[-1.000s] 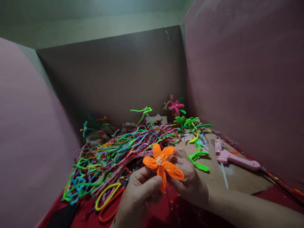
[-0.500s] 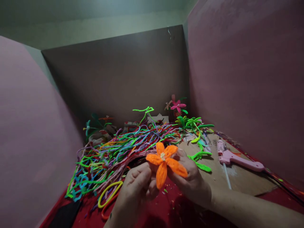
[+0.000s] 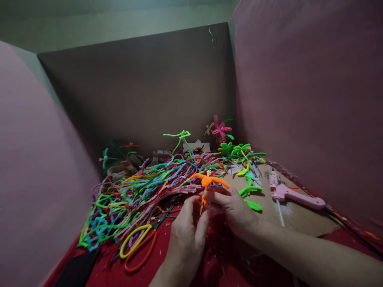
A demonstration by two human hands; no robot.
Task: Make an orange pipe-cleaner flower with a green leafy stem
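An orange pipe-cleaner flower (image 3: 207, 181) is held up in front of me, seen from its side, with its pale centre on top and a twisted stem end pointing down. My right hand (image 3: 236, 209) pinches it just under the petals. The thumb and fingers of my left hand (image 3: 189, 231) close around the lower stem end. A heap of pipe cleaners (image 3: 161, 179) in many colours lies behind and left of my hands. Scissors (image 3: 142, 253) with one yellow and one red-orange handle loop rest on the red cloth beside my left hand.
A pink glue gun (image 3: 295, 195) lies on a cardboard sheet (image 3: 302, 223) at the right, its cord running off right. Green pipe-cleaner leaves (image 3: 251, 195) sit at the board's left edge. A pink flower (image 3: 221, 129) stands at the back. Walls enclose both sides.
The orange flower has tipped from facing me to a side view, baring its stem end. My left hand has shifted right, onto that end, and more of the scissors shows.
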